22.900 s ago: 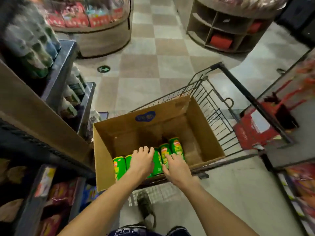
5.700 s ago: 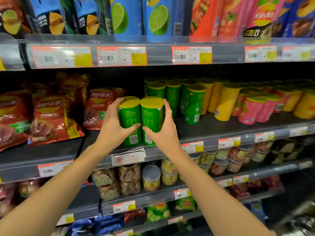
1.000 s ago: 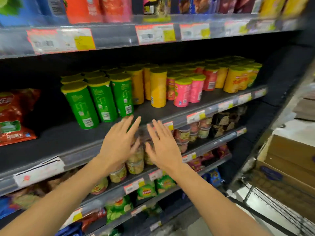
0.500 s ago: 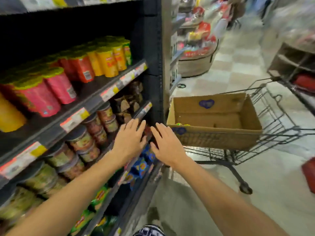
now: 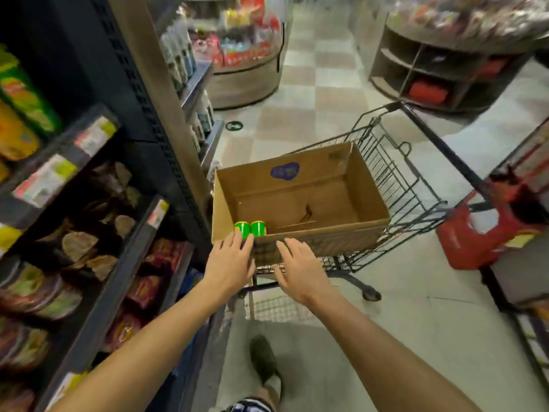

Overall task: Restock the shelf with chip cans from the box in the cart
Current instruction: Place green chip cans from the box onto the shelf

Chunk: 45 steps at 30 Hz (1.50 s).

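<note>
An open cardboard box point(image 5: 323, 236) sits in a black wire cart point(image 5: 395, 185). Two green chip cans point(image 5: 250, 228) lie in its near left corner, partly hidden by the near wall. My left hand point(image 5: 233, 260) reaches forward with straight fingers, its fingertips at the box's near rim just below the cans. My right hand point(image 5: 300, 267) is stretched out beside it, fingers straight, in front of the box's near wall. Both hands hold nothing. The shelf point(image 5: 74, 150) with snack bags runs along the left.
The dark shelf upright point(image 5: 166, 120) stands close to the box's left side. A red basket point(image 5: 487, 230) sits on the floor to the right. Round display stands point(image 5: 445, 58) are farther back on the checkered floor. My shoe point(image 5: 264, 361) shows below.
My view has swung from the shelf down to the cart. Both empty hands have moved forward to the box's near edge, and the two cans inside now show.
</note>
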Motion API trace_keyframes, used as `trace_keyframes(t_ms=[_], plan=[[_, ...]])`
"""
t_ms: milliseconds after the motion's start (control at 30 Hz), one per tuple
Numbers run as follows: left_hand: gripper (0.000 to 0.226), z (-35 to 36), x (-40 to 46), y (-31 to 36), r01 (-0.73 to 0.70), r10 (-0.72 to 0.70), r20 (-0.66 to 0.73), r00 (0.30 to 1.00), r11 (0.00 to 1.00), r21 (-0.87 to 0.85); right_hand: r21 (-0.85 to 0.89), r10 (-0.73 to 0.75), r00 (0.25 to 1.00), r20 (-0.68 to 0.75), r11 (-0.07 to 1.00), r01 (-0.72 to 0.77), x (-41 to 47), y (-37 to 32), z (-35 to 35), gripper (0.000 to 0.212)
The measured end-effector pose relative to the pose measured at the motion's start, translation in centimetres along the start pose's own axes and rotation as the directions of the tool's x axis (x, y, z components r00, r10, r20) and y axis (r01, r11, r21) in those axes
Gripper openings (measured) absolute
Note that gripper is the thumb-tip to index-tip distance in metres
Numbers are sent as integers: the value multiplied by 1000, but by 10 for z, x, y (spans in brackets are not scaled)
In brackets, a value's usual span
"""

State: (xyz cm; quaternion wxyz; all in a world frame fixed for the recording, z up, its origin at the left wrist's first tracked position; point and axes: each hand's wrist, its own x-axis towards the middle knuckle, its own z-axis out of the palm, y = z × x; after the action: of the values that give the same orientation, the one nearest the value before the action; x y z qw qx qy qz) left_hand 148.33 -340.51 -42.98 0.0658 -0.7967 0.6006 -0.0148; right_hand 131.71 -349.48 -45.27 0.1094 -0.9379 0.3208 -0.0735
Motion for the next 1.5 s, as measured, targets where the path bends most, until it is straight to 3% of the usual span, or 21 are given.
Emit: trace_keyframes(t_ms=[100, 233, 567, 667, 867, 1133, 1300, 1500], plan=[[61, 21, 37, -16, 2, -1, 72, 997, 1000, -26, 53, 36, 991, 127, 998, -43, 39, 13, 7, 59], [61, 41, 76, -43, 49, -33, 171, 985, 995, -92, 208, 176, 947, 270, 949, -236, 86, 22, 25, 55], [64, 81, 161, -77, 37, 11, 323, 946, 989, -143, 224, 232, 872, 431, 909, -352, 175, 40, 65, 59], [60, 97, 188, -81, 36, 63, 456, 888, 978, -205, 207, 230, 820, 524, 900, -384, 204, 46, 83, 57], [49, 139, 219, -78, 223, 27, 615, 788, 919, -325, 229, 226, 643, 732, 807, -545, 254, 62, 140, 46], [57, 193, 255, -85, 387, -27, 699, 715, 848, -362, 242, 321, 488, 812, 576, -781, 291, 64, 206, 76], [72, 221, 278, -89, 468, -62, 719, 693, 797, -382, 184, 349, 440, 828, 571, -800, 303, 69, 235, 98], [79, 249, 282, -73, 590, -169, 745, 645, 730, -346, 143, 362, 376, 853, 530, -836, 306, 88, 259, 108]])
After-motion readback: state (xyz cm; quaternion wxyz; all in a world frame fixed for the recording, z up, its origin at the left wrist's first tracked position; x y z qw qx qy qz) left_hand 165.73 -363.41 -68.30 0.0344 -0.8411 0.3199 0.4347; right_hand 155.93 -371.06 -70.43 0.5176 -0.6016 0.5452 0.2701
